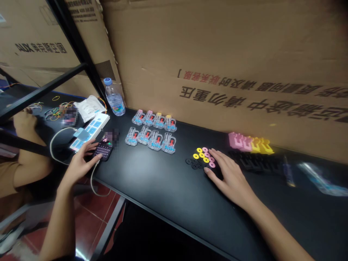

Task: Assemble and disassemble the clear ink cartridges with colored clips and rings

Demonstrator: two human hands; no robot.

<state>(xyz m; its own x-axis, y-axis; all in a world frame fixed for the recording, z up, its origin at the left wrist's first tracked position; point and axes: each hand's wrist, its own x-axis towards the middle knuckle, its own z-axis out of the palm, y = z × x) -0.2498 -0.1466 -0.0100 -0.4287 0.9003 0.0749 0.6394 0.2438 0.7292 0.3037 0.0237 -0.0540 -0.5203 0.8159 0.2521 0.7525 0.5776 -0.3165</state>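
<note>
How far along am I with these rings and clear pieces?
Done: eight clear pieces sit in two rows of four. In hand: right hand rests by the yellow and pink rings, left hand on the phone. Left: black rings, pink and yellow blocks look untouched.

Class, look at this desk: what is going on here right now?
One person is at a black table. Their left hand rests on a dark phone with a lit keyboard screen. Their right hand lies open and flat, fingers next to a cluster of small yellow and pink rings. Eight clear plastic pieces sit in two rows between the hands, untouched.
</note>
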